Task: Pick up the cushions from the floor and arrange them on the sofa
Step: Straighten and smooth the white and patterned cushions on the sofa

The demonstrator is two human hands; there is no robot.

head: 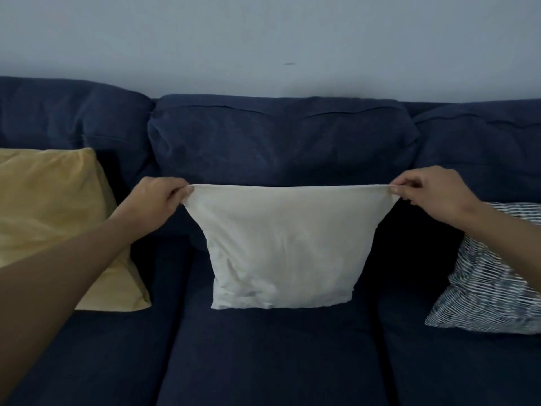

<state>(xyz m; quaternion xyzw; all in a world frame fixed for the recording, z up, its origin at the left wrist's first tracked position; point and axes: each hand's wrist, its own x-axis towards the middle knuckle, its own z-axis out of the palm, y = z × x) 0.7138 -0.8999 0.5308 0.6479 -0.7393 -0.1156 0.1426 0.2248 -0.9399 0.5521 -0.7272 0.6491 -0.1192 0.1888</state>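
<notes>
A cream cushion [282,247] stands upright on the middle seat of the dark blue sofa [272,356], its bottom edge resting on the seat and its back toward the backrest. My left hand [156,200] pinches its top left corner. My right hand [429,194] pinches its top right corner, and the top edge is pulled taut between them. A yellow cushion [55,218] leans on the left seat. At the right edge, a cushion with blue and white stripes [491,285] lies on the right seat, partly behind my right forearm.
The sofa has three back cushions [281,136] against a pale wall [263,39]. Bare seat fabric shows in front of the cream cushion and between the cushions. The floor is out of view.
</notes>
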